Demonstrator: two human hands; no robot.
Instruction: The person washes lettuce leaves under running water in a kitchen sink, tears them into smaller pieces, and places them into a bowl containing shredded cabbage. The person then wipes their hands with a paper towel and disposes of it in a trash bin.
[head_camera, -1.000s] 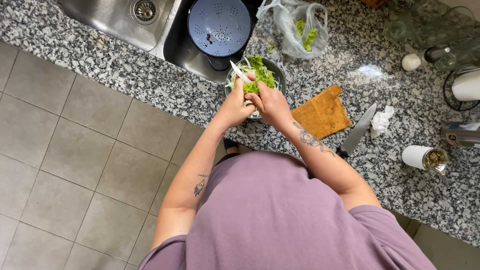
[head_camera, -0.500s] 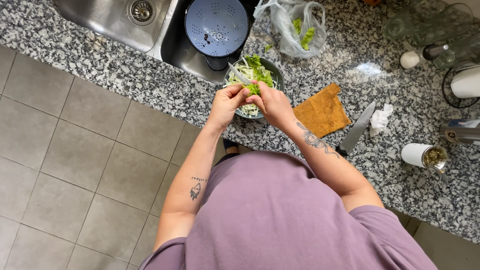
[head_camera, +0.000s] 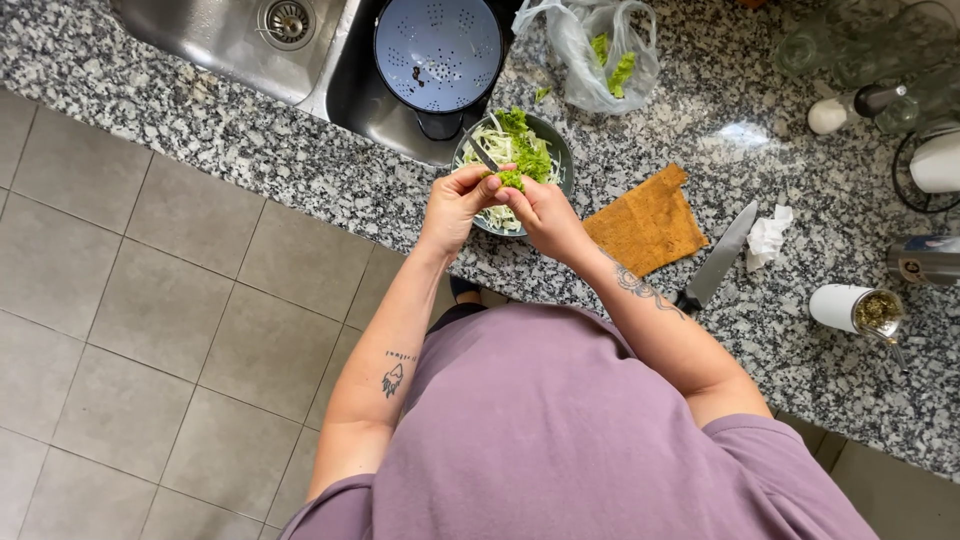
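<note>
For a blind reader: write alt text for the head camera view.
Left hand and right hand hold a lettuce piece over a bowl of greens on a granite counter. Nearby lie a knife, brown cloth and blue colander.

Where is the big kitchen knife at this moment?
In the head view the knife lies on the granite counter, to the person's right, untouched, between the brown cloth and a crumpled white tissue.

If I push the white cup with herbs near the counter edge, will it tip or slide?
The cup already seems to lie on its side, open mouth showing herbs, so it would probably roll rather than tip. The herbs could spill out. The counter looks polished, so sliding is also likely.
</note>
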